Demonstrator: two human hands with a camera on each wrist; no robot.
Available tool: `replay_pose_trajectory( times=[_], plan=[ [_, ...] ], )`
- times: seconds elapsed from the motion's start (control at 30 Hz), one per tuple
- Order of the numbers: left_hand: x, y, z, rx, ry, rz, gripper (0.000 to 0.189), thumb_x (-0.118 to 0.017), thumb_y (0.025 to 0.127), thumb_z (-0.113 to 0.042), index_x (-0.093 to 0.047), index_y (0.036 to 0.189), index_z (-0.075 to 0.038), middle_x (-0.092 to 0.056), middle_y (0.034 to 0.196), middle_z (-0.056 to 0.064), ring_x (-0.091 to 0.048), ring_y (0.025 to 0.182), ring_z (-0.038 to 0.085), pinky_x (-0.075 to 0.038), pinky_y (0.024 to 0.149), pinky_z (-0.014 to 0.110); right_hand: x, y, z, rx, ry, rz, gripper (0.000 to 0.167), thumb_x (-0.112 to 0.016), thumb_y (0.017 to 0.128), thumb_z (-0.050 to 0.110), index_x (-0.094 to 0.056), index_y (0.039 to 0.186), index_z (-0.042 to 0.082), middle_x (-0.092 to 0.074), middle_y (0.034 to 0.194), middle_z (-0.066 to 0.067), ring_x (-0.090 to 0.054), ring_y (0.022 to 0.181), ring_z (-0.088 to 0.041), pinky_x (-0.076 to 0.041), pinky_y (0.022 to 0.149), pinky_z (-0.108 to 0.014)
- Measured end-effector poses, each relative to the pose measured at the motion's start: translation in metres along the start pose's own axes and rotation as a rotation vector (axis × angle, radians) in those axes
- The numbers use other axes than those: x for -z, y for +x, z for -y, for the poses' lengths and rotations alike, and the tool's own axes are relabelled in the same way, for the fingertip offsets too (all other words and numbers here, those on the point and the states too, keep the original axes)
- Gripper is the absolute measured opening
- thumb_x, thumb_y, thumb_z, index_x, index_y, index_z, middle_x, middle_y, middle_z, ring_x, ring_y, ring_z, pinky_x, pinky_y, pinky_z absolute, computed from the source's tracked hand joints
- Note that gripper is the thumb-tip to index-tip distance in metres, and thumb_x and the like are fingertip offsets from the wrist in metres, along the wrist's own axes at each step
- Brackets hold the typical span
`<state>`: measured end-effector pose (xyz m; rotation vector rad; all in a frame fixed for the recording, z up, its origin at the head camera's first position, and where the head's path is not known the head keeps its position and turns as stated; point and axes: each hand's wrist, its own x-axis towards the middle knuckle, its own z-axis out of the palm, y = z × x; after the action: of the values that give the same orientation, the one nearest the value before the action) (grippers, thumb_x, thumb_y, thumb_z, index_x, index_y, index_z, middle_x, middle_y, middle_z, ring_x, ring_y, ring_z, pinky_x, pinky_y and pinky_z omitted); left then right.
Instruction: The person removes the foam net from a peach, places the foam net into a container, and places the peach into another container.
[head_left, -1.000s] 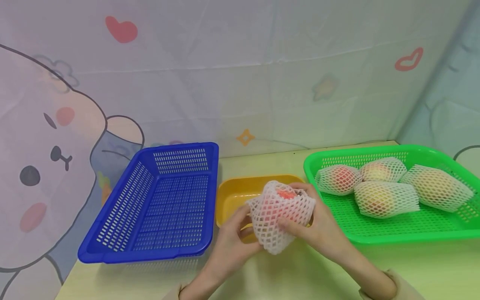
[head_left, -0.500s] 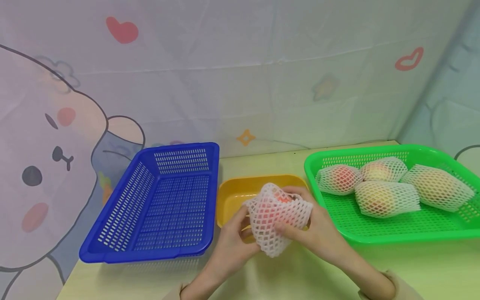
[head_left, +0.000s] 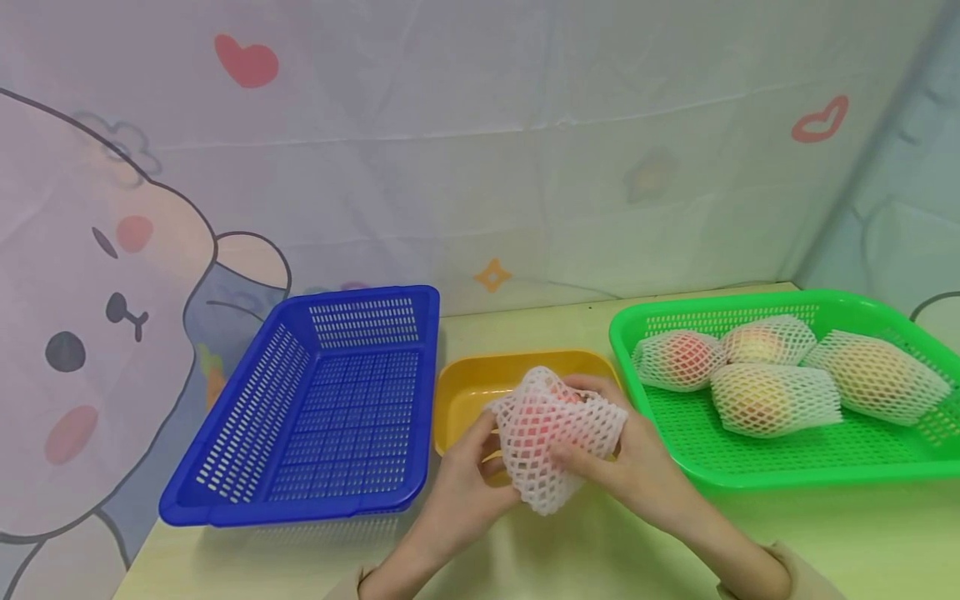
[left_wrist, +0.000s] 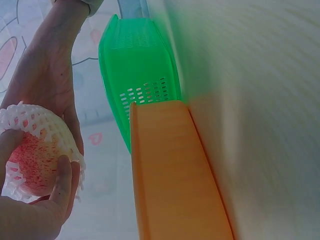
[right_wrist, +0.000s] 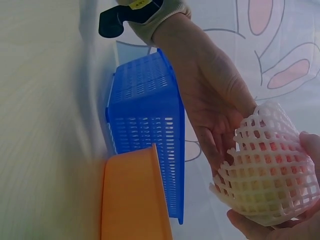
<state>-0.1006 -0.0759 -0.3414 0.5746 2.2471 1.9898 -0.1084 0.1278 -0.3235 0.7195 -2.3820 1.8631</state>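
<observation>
Between both hands is a round red-and-yellow fruit [left_wrist: 37,162] in a white foam net [head_left: 536,450], held up over the near part of the yellow tub [head_left: 480,367]. My left hand [head_left: 476,483] holds it from the left side, with some fingers hidden behind the net. From the right, my right hand [head_left: 633,462] grips it with the thumb across the front of the net. In the left wrist view, the net's open end leaves a patch of speckled skin bare, and fingertips touch it. The right wrist view shows the net [right_wrist: 272,167] covering most of the fruit.
To the left stands a blue slotted basket [head_left: 348,417] with nothing in it. A green basket [head_left: 787,475] on the right holds several fruits in foam nets [head_left: 757,400]. Everything stands on a pale table [head_left: 300,562] before a printed cloth backdrop [head_left: 450,167].
The netted fruit has tipped and shifted slightly left in the hands since the first frame. Less of its red skin shows at the net's opening. Both baskets and the tub stay put.
</observation>
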Motion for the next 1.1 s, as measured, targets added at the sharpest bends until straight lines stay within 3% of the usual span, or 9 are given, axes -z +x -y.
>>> replay_pose_trajectory(
  times=[0.6, 1.1],
  plan=[
    [0.0012, 0.0014, 0.0006, -0.018, 0.046, 0.004, 0.072, -0.074, 0.074, 0.006, -0.044, 0.135, -0.019, -0.05, 0.136, 0.007, -0.058, 0.121, 0.026, -0.053, 0.093, 0.026, -0.0018, -0.0016, 0.0011, -0.018, 0.064, 0.062, 0.055, -0.064, 0.091, 0.011, -0.038, 0.138, 0.016, -0.06, 0.116, -0.018, -0.068, 0.089, -0.014, -0.059, 0.073, -0.032],
    [0.0015, 0.0006, -0.0014, -0.026, 0.098, -0.005, 0.074, -0.078, 0.072, -0.001, -0.045, 0.134, -0.024, -0.049, 0.137, 0.001, -0.056, 0.122, 0.023, -0.051, 0.095, 0.023, -0.0013, -0.0023, 0.0014, 0.0, 0.046, 0.067, 0.052, -0.063, 0.091, 0.012, -0.041, 0.137, 0.019, -0.06, 0.115, -0.016, -0.066, 0.089, -0.014, -0.058, 0.072, -0.032]
  ],
)
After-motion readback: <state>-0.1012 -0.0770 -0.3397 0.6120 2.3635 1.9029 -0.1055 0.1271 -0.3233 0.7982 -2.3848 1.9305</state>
